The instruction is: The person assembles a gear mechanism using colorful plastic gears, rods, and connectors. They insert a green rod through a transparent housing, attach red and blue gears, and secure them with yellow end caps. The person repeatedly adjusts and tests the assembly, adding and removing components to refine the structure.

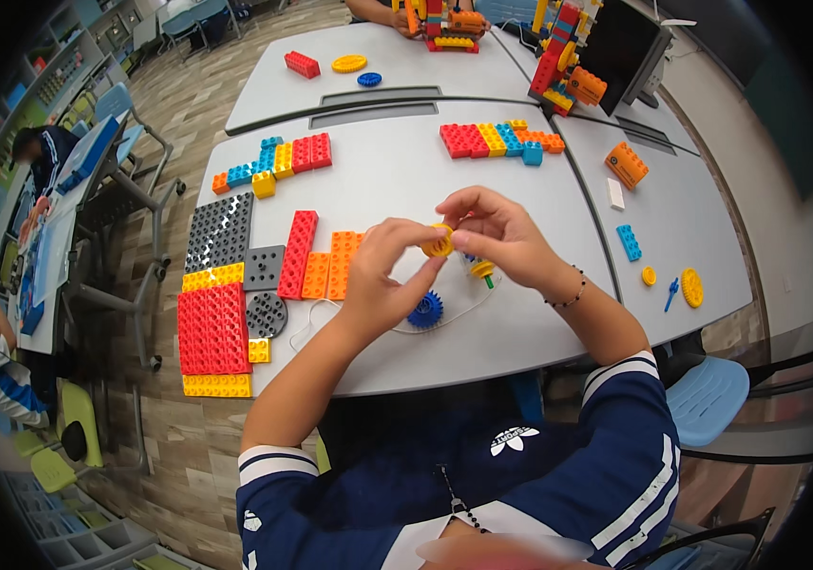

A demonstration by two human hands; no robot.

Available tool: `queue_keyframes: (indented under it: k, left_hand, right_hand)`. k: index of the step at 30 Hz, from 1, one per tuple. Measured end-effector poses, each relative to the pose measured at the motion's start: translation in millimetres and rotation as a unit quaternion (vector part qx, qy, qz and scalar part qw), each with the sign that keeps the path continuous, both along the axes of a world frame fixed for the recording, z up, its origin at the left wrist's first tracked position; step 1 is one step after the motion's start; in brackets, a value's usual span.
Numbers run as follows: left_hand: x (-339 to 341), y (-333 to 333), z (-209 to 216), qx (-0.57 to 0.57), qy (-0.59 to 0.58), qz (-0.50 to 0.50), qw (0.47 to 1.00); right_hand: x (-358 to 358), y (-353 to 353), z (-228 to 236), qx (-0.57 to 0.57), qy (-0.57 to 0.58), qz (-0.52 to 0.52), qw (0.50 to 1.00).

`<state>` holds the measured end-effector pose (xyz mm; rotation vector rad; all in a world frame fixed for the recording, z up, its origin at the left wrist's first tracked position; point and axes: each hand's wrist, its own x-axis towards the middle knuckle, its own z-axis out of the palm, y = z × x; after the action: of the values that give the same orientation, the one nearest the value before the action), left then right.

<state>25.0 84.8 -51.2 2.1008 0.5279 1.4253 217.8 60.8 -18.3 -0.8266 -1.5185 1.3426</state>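
Between my two hands, above the white table (511, 332), is a small yellow toy wheel (439, 243). My left hand (380, 280) pinches it with thumb and fingers from the left. From the right, the thumb and fingertips of my right hand (511, 239) close on its edge. Just below my hands lies a blue gear (426, 311). Partly hidden under my right hand is a second yellow wheel (483, 272) with a green tip. A thin white string (454, 321) loops around these parts.
Red, yellow, orange and grey bricks stand on the left, including a large red block (213, 330). Two rows of joined bricks (297, 157) lie farther off. On the right table are a yellow gear (691, 288) and a blue brick (629, 243). Another person's hand (408, 21) handles bricks across the table.
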Motion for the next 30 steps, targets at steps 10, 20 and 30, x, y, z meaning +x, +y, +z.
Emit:
queue_keyframes:
  k: [10,20,30]
  left_hand:
    - [-10,25,-10,-0.413,-0.12,-0.078,0.899]
    - [-13,26,-4,-0.491,-0.087,-0.113,0.86]
    - [-11,27,-7,-0.488,-0.032,-0.093,0.867]
  right_hand:
    - [22,12,-8,0.337,-0.415,-0.136,0.834]
    - [26,16,-22,0.358,-0.484,-0.13,0.788]
    - [39,20,-17,0.339,-0.495,-0.165,0.783]
